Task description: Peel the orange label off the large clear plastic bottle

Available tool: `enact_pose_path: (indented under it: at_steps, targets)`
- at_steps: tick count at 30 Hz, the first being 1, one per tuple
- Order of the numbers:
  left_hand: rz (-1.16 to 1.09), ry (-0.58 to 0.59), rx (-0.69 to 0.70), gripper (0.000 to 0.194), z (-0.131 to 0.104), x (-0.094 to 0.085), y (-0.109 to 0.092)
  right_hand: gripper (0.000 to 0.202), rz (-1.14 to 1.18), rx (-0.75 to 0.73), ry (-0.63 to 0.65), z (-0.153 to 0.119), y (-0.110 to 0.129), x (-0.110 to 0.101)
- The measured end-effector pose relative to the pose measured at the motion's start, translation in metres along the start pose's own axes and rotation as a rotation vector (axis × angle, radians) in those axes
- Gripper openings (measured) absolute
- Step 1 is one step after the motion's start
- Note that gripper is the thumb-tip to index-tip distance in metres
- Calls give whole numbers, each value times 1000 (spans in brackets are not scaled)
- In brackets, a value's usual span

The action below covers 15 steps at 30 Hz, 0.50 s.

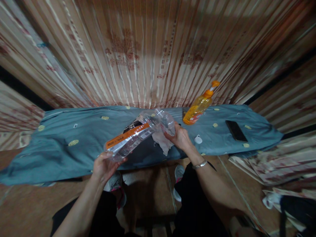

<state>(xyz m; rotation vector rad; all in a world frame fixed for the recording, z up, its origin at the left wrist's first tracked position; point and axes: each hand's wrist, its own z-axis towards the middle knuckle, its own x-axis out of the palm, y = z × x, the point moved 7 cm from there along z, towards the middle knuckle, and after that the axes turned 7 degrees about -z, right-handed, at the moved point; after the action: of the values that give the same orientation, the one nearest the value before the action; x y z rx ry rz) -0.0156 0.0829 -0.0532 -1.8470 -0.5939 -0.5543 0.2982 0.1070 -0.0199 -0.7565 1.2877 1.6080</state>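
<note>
Between my hands is a clear plastic package (132,140) with an orange and silver strip and a barcode. It is tilted, its lower left end in my left hand (107,164), whose fingers wrap around it. My right hand (179,135) grips the crinkled, see-through upper right end. I cannot make out what, if anything, is inside. A pale crumpled piece of cloth or paper (163,144) shows under the right end. Behind the package is a partly hidden black and white printed item (132,125).
A pump bottle of orange liquid (197,107) stands to the right on the blue-green cloth (81,128). A small white round object (197,139) and a black phone (235,131) lie further right. Pleated curtains (148,49) rise behind the cloth-covered surface.
</note>
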Motion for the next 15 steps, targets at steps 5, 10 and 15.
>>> enact_pose_path:
  at_steps: [5, 10, 15]
  targets:
    - [12, 7, 63, 78, -1, 6, -7, 52, -16, -2, 3, 0, 0, 2]
    - [29, -7, 119, 74, -5, 12, -14, 55, -5, 17, 22, 0, 1, 7]
    - [65, -29, 162, 72, -8, 8, -17, 60, 19, 48, 12, 0, 1, 9]
